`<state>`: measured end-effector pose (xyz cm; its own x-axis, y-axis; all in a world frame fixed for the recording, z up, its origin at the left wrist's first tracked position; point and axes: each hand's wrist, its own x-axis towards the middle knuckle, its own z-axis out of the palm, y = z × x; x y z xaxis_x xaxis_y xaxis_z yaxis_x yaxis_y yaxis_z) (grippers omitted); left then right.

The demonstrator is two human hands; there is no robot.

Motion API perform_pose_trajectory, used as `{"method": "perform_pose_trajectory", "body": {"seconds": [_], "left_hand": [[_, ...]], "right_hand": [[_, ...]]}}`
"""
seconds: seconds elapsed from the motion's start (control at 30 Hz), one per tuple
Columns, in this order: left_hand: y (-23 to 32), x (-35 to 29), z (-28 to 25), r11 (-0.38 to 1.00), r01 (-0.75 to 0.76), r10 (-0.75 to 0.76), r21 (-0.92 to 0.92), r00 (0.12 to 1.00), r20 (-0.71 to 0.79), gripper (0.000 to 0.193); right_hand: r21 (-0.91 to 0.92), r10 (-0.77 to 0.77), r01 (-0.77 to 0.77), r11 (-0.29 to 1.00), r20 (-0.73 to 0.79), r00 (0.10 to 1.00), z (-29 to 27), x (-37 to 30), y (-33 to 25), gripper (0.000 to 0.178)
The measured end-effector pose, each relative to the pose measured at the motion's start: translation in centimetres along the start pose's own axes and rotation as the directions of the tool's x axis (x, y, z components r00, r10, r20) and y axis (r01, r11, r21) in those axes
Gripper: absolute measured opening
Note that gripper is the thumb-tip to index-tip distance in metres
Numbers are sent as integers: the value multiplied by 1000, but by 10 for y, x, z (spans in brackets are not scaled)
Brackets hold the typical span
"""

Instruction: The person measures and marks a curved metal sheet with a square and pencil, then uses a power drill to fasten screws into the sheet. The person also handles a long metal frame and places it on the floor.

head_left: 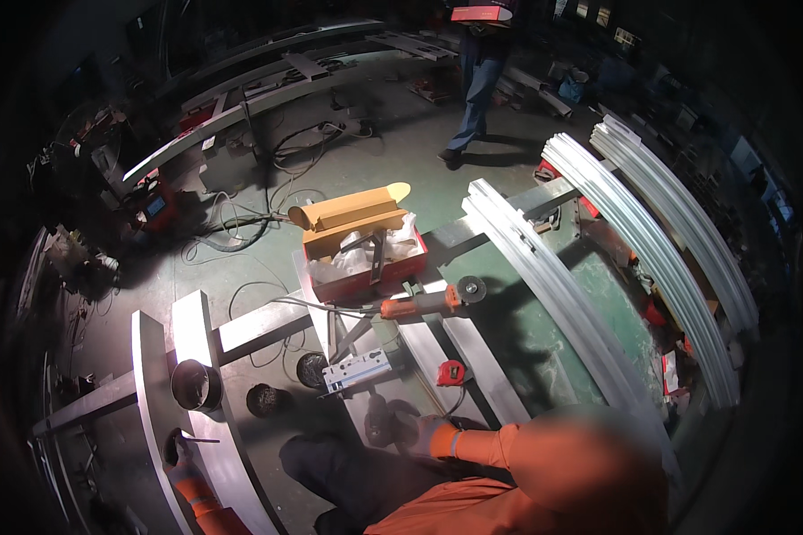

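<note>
My left hand (178, 453), in a dark glove, is low at the left beside a pale metal beam (198, 334). From its closed fingers sticks a thin purplish pen-like stick (201, 440), lying out over the beam. My right hand (400, 426), gloved too, rests low near the centre over a metal plate, its fingers lost in shadow. A red tape measure (451, 373) sits just beyond it. Further off are a silver slotted metal plate (357, 371) and an orange angle grinder (419, 305) with its disc pointing right.
An open red cardboard box (401, 267) with white wrapping stands ahead on the beams. Dark round tins (196, 385) are at the left. Long pale profiles (553, 285) lie stacked at the right. Cables (259, 234) trail over the floor. A person (478, 85) stands beyond, holding a red-and-white box.
</note>
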<state>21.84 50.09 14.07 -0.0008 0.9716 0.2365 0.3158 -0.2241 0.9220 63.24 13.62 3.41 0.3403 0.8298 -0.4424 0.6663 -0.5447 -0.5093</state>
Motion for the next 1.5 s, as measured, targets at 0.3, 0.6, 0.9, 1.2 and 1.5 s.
{"method": "perform_pose_trajectory", "body": {"seconds": [0.3, 0.6, 0.9, 1.2, 1.5], "left_hand": [[91, -107, -39, 943, 20, 7, 332, 997, -80, 25], [22, -163, -100, 980, 75, -114, -187, 971, -208, 25], [-2, -238, -155, 987, 34, -100, -158, 896, -432, 33], [98, -250, -69, 867, -56, -150, -495, 918, -366, 41], [127, -226, 19, 171, 16, -215, -985, 976, -22, 35]], "right_hand": [[497, -200, 291, 817, -230, 952, -89, -51, -30, 75], [963, -463, 257, 79, -193, 865, -64, -52, -86, 21], [748, -637, -609, -264, 339, 693, 4, -79, -171, 43], [396, -936, -918, 31, 333, 113, 94, -32, -120, 67], [362, -986, -927, 96, 161, -39, 96, -19, -124, 73]]}}
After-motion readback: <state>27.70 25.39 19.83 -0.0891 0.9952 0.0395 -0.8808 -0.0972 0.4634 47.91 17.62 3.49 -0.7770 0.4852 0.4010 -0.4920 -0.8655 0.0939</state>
